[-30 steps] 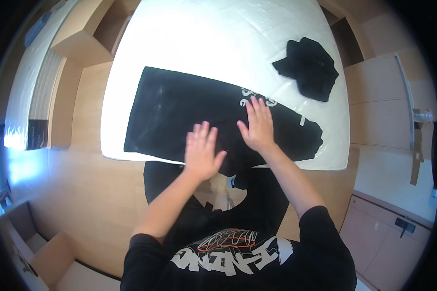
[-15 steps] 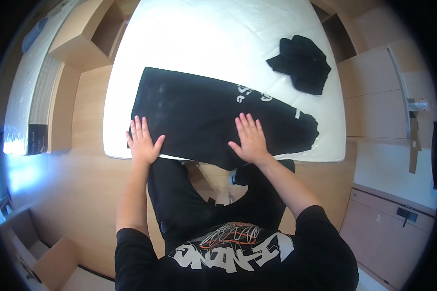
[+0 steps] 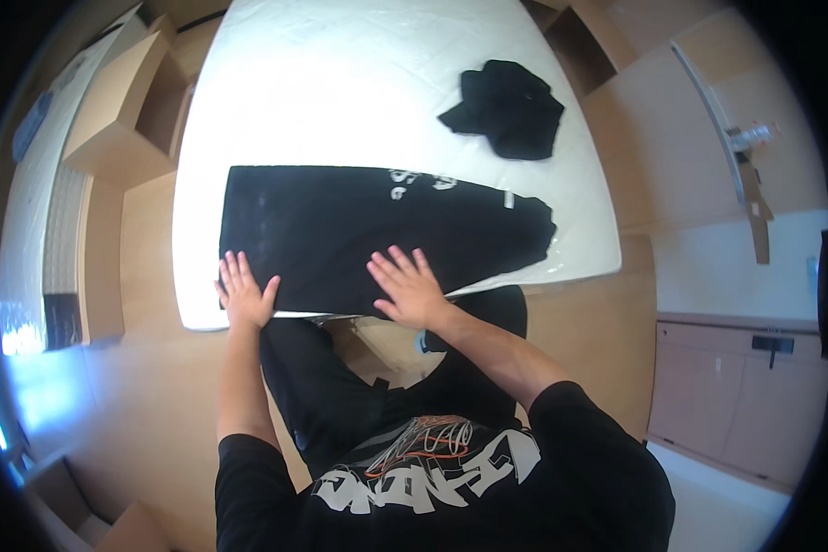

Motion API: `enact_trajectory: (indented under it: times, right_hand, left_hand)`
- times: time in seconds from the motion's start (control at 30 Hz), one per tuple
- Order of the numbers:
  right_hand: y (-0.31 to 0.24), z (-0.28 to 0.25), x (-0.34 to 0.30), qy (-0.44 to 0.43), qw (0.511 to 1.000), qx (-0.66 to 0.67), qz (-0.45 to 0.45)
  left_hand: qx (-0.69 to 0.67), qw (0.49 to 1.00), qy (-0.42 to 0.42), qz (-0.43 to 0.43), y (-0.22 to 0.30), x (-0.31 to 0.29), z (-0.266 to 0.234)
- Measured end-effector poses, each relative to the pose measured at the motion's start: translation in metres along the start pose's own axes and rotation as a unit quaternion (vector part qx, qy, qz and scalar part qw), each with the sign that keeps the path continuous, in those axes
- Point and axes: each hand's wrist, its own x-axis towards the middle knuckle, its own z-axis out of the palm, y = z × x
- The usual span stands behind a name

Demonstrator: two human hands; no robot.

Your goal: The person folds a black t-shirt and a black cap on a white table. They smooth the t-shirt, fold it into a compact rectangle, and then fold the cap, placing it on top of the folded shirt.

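A black folded garment (image 3: 313, 221) with white print along its far side lies flat across the near part of the white mattress (image 3: 340, 92). Wide at the left, it narrows to a rounded, gathered-looking end at the right. My left hand (image 3: 246, 293) rests on its near left corner with the fingers spread. Lower middle of the cloth, my right hand (image 3: 411, 287) lies palm down, fingers stretched out, close to the near edge. Neither hand grips anything. Further back on the right is a second black garment (image 3: 511, 110), crumpled or loosely folded and untouched.
Wooden bedside cabinets with open fronts flank the mattress, one at the left (image 3: 124, 120) and one at the right (image 3: 584, 46). Another plastic-wrapped mattress (image 3: 37, 239) stands at the far left. A pinkish door (image 3: 727, 396) is at the lower right, and wooden floor (image 3: 147, 267) runs alongside.
The head view has turned a little. My right hand has slid left over the cloth, and the garment's near edge, which bulged over the mattress side, now lies straighter. My left hand stays at its corner.
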Motion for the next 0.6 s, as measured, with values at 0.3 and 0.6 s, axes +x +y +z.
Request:
enact_trajectory:
  times: [0.3, 0.6]
  right_hand:
    - [0.111, -0.009, -0.06, 0.425, 0.853, 0.115, 0.279]
    - [0.247, -0.007, -0.144, 0.227, 0.395, 0.715, 0.53]
  left_hand:
    - [0.039, 0.995, -0.081, -0.038, 0.001, 0.007, 0.0]
    - [0.046, 0.993, -0.099, -0.034, 0.008, 0.004, -0.005]
